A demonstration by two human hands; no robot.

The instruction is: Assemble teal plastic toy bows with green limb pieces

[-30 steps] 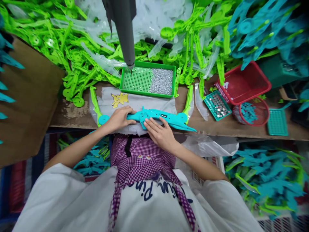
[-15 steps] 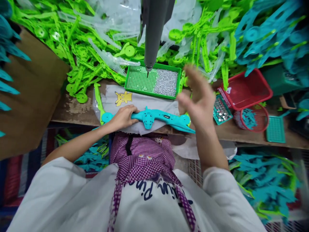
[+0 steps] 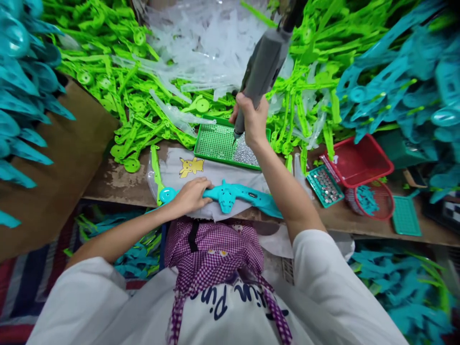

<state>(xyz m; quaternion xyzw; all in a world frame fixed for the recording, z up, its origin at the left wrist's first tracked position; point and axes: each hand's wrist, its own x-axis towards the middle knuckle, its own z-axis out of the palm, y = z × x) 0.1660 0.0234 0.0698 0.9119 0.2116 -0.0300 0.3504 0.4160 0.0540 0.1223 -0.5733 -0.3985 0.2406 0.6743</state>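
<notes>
My right hand (image 3: 253, 117) is wrapped round a grey electric screwdriver (image 3: 264, 62), which slants down with its bit over the green tray (image 3: 215, 155). Small silvery screws (image 3: 245, 152) are heaped in the right part of that tray. My left hand (image 3: 192, 194) grips the left half of a blue plastic toy bow (image 3: 227, 196), its fingers closed on the body. The bow lies across a white cloth (image 3: 176, 170) at the table's front edge. My right forearm hides part of the bow's right end.
Green plastic parts (image 3: 143, 108) and clear parts (image 3: 201, 43) pile up behind the tray. On the right stand a red bin (image 3: 362, 160), a red basket (image 3: 383, 203) and a teal tray of small round metal pieces (image 3: 325, 187). A cardboard box (image 3: 72, 158) stands at left.
My right hand has gone from open in the air to gripping the screwdriver, which is now tilted. My left hand stays on the bow. The camera view has shifted slightly.
</notes>
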